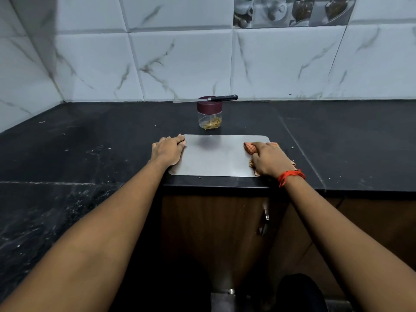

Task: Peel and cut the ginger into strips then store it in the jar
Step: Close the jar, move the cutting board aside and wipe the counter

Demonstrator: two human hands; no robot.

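A steel cutting board [216, 156] lies flat at the counter's front edge. My left hand [167, 150] rests on the board's left edge, fingers together, pressing it down. My right hand [269, 161] presses an orange checked cloth [249, 147] onto the board's right side. Behind the board stands a clear jar [209, 115] with a maroon lid screwed on and ginger strips [212, 124] at its bottom. A black-handled knife [221, 98] lies across the jar's lid, blade pointing left.
The black stone counter [90, 140] carries small crumbs around the board. A tiled wall [180, 64] runs close behind the jar. A wooden cabinet door [213, 233] with a metal handle sits below the counter edge.
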